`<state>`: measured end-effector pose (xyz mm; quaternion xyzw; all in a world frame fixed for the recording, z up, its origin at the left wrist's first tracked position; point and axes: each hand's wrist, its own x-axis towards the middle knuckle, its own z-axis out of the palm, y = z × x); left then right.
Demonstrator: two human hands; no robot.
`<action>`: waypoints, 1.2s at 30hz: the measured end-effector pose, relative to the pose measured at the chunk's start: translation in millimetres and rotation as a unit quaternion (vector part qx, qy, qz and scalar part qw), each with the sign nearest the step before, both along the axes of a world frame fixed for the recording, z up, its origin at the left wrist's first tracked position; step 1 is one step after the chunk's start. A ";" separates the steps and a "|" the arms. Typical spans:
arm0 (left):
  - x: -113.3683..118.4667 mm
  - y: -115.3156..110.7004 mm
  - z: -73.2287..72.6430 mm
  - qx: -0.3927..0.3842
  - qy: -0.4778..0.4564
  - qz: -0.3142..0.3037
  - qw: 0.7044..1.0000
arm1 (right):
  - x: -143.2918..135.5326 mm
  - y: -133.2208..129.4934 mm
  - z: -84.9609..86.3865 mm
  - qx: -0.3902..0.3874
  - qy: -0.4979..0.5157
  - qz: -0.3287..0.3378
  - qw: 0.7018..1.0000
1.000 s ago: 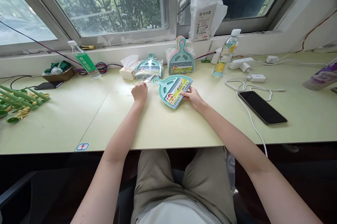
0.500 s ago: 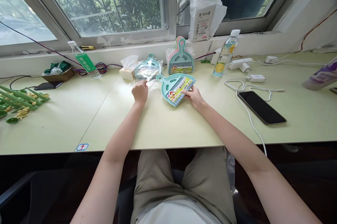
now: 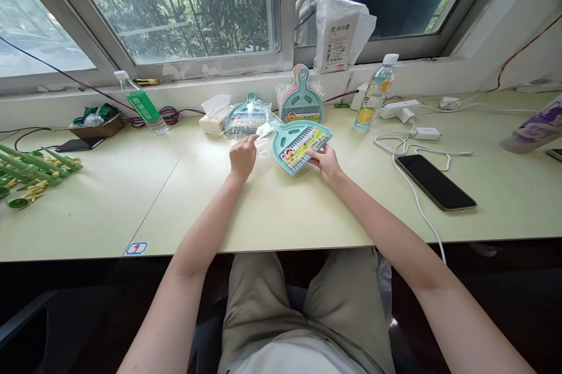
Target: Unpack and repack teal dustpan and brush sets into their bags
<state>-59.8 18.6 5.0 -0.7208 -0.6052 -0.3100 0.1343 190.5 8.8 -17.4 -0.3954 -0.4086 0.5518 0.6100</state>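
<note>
My right hand grips the lower right edge of a teal dustpan-and-brush set with a yellow label, tilted above the table. My left hand pinches a clear plastic bag, which now covers the dustpan's handle at the upper left. Behind my left hand lies another teal set in clear wrapping. A stack of dustpans, teal in front with pink edges behind, leans against the sill behind the held one.
A tissue pack sits left of the wrapped set. Bottles stand at left and right. A phone and white cables lie right. Green plastic parts are far left, a box behind them.
My left hand has moved right with the plastic bag, which has come over the dustpan's handle. The held dustpan has shifted slightly right.
</note>
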 end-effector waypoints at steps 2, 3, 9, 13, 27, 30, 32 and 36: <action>-0.8 0.8 -0.7 0.000 -0.007 -0.003 1.000 | 1.9 0.2 1.6 0.000 0.004 -0.010 1.000; -0.6 0.9 -1.0 0.002 -0.012 -0.007 1.000 | 2.4 0.0 2.4 -0.001 0.004 -0.008 1.000; 12.5 -4.8 -1.3 0.030 -0.063 -0.052 0.996 | -2.0 -3.6 5.4 -0.003 0.001 0.059 0.998; 25.2 -11.1 -1.7 0.022 -0.110 -0.086 0.990 | -6.2 -5.8 7.4 -0.013 -0.014 0.088 0.996; 19.1 7.6 4.1 -0.040 -0.669 -0.020 0.742 | -2.7 -3.8 4.3 0.007 0.012 0.052 0.999; 19.9 12.4 0.6 -0.182 -0.736 -0.202 0.620 | -3.9 -4.9 3.8 0.013 0.017 0.062 0.998; 23.8 11.1 -1.9 -0.223 -0.728 -0.268 0.590 | -4.4 -5.1 3.2 0.012 0.019 0.069 0.997; 29.8 6.1 -6.0 -0.265 -0.700 -0.270 0.606 | -4.9 -4.0 1.8 0.003 0.021 0.079 0.997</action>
